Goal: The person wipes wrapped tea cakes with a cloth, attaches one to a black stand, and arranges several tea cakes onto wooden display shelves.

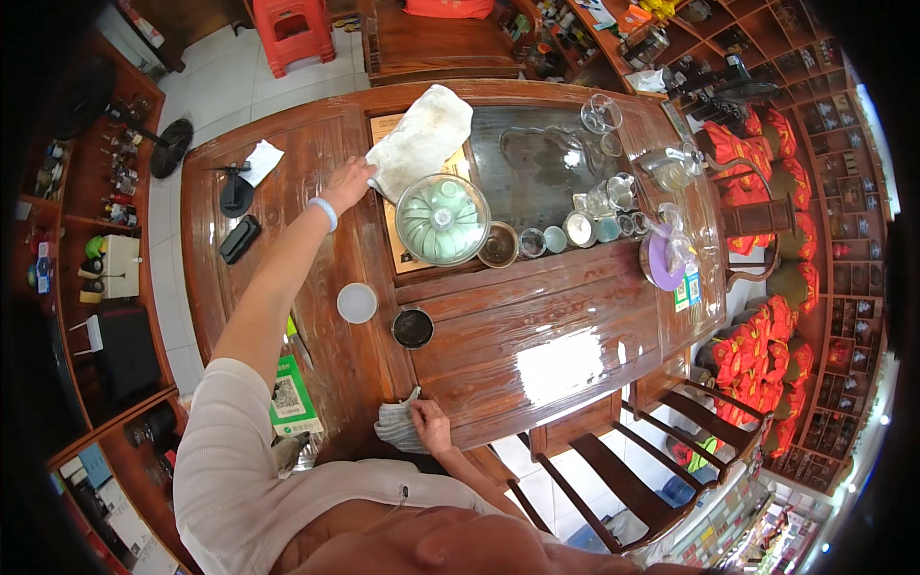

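My left hand [350, 181], with a pale bangle on its wrist, reaches across the wooden tea table and grips the near left corner of a stained white cloth [424, 136]. That cloth lies over part of a tea tray [496, 144] with a wet dark surface. Beside the cloth stands a clear-lidded bowl [443, 219] of pale green teacups. At the table's near edge, my right hand [431, 425] holds a bunched grey striped cloth [399, 429]. Between the hands sit a round white-topped container [357, 302] and a dark round bowl [412, 328].
Small cups [555, 238] and glassware line the tray's near side, with a glass kettle [672, 167] farther right. A purple-lidded round box [663, 260] carries a plastic bag. At left are a black phone stand [236, 194], a black case [240, 239] and a printed-code card [290, 395].
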A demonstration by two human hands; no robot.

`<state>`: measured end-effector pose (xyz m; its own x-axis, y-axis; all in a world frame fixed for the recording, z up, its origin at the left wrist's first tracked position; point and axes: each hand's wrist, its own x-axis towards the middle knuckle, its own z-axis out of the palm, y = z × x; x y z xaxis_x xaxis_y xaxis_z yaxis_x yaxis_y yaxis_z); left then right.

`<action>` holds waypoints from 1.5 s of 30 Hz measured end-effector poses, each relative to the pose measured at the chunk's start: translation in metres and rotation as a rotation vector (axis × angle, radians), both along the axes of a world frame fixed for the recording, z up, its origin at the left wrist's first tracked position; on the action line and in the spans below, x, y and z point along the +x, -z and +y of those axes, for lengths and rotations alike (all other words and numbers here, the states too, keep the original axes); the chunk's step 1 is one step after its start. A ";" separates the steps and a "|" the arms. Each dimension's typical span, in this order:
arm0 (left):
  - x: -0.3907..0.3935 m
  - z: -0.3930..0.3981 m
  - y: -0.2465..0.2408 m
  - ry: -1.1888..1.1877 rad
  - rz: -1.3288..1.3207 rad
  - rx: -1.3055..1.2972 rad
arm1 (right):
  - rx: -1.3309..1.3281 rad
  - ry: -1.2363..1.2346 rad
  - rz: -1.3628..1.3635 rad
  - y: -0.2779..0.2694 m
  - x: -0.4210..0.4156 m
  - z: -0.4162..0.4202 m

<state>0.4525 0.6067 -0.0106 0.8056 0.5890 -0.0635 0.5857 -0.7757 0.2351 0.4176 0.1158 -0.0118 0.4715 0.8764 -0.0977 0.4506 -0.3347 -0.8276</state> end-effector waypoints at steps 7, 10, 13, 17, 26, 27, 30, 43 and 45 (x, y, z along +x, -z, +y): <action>0.000 0.011 0.005 0.128 -0.069 0.115 | -0.010 0.001 -0.231 0.016 -0.010 0.005; -0.004 0.008 0.012 0.209 -0.168 0.184 | -0.017 -0.045 -0.270 0.016 -0.009 0.004; -0.004 0.011 0.013 0.189 -0.174 0.092 | -0.023 -0.075 -0.299 0.017 -0.009 0.003; 0.017 0.021 -0.020 -0.061 -0.288 -0.276 | -0.037 -0.095 -0.301 0.017 -0.008 0.002; 0.108 0.075 -0.116 0.036 -0.507 -0.279 | -0.001 -0.085 -0.266 0.019 -0.009 0.000; 0.117 0.093 -0.113 0.076 -0.581 -0.186 | 0.002 -0.092 -0.264 0.018 -0.008 -0.002; 0.140 0.088 -0.163 0.014 -0.618 -0.154 | 0.016 -0.084 -0.266 0.022 -0.008 -0.001; 0.179 0.074 -0.239 0.073 -0.823 -0.091 | 0.029 -0.095 -0.234 0.024 -0.008 -0.005; 0.187 0.071 -0.243 0.125 -0.841 -0.105 | 0.029 -0.098 -0.225 0.024 -0.007 -0.005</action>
